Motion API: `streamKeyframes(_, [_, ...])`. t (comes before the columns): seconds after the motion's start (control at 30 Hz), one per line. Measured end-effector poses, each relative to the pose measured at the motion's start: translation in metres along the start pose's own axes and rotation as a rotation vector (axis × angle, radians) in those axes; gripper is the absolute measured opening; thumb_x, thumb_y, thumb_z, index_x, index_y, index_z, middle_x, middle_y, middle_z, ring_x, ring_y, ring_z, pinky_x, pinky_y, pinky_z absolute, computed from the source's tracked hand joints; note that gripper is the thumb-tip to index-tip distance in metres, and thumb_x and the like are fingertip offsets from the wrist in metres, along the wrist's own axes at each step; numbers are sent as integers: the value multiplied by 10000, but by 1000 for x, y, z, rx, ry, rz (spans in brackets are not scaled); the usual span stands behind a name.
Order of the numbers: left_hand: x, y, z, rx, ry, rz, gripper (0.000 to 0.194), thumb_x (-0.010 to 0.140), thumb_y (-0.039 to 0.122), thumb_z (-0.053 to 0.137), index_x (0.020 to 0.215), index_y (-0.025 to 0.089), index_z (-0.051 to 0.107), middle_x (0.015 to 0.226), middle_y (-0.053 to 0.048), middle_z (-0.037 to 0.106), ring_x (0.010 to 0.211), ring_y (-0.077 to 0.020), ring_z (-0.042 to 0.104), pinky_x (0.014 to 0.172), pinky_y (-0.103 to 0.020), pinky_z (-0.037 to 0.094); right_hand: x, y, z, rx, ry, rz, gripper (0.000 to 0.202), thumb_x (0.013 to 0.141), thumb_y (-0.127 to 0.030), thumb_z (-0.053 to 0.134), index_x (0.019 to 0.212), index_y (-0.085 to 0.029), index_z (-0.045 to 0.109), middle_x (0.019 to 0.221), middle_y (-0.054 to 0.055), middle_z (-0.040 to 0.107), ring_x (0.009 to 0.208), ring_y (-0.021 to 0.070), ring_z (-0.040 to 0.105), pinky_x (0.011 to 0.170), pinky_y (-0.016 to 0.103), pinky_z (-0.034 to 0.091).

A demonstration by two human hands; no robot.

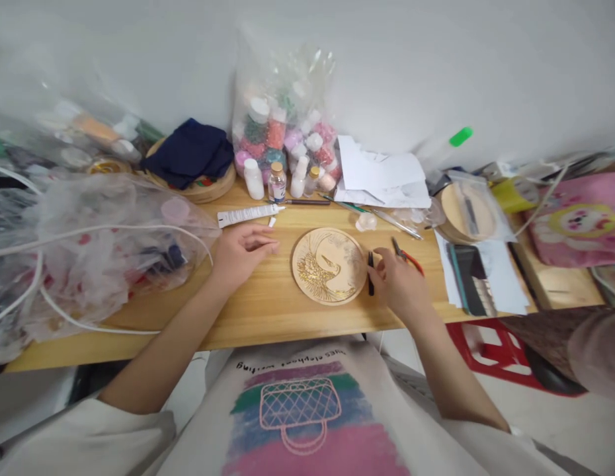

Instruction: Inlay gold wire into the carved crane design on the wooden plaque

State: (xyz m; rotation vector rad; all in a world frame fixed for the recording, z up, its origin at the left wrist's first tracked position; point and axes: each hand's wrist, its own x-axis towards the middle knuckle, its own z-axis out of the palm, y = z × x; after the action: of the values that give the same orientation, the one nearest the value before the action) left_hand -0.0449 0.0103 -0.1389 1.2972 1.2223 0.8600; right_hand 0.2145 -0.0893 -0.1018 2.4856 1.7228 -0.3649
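Note:
A round wooden plaque (315,248) lies flat on the table, bearing a crane-like bird in gold lines and grey branch-like marks at its upper right. At its right edge, my right hand (399,281) has its fingertips closed on a slim black tool, seemingly tweezers (371,274). My left hand (244,251) rests on the table left of the plaque, fingers loosely bent and apart, nothing visible in them. Just above it are a white glue-like tube (248,215) and its small white cap (272,222). Red-handled pliers (407,256) lie beyond my right hand.
Small bottles (276,184) and a bag of colourful jars (282,125) stand along the wall. Plastic bags (114,231) and white cables crowd the left. Papers (381,178), a phone-like black object (471,274) and a pink pouch (580,221) are on the right.

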Motion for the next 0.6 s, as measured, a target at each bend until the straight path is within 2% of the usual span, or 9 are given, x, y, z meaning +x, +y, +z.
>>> streamKeyframes(0.1, [-9,14,1,-86,-69,-107,364,593,337,820,873,172,657,712,-19,750,696,-188,714,595,-256,492,1,-6,5,18,-70,-7,361,923,-201,443,1276,-135,473,980,131,721,890,293,667,580,311,354])
streamKeyframes(0.2, [-19,24,4,-161,-136,-215,381,576,357,834,860,182,649,689,-19,748,700,-199,724,548,-241,471,4,0,12,50,-81,-9,396,900,-175,427,1291,-116,436,889,127,726,829,292,669,554,304,333])
streamKeyframes(0.4, [-31,28,16,-385,-189,-411,369,579,301,838,880,181,660,726,-30,760,690,-168,721,530,-214,463,3,16,18,100,-23,-16,397,847,-215,466,1239,-155,484,806,80,707,702,259,639,528,286,319])
streamKeyframes(0.53, [-33,28,22,-473,-177,-486,330,616,265,820,896,184,666,739,-25,763,684,-149,718,520,-193,452,0,21,21,175,-17,-5,431,820,-221,483,1243,-154,531,769,64,682,676,247,615,544,299,349])
streamKeyframes(0.6, [-33,29,23,-488,-184,-505,306,643,256,810,905,187,668,751,-22,766,675,-136,716,518,-182,456,0,25,22,287,48,-30,422,797,-221,502,1208,-172,586,721,37,651,639,217,591,579,311,391])
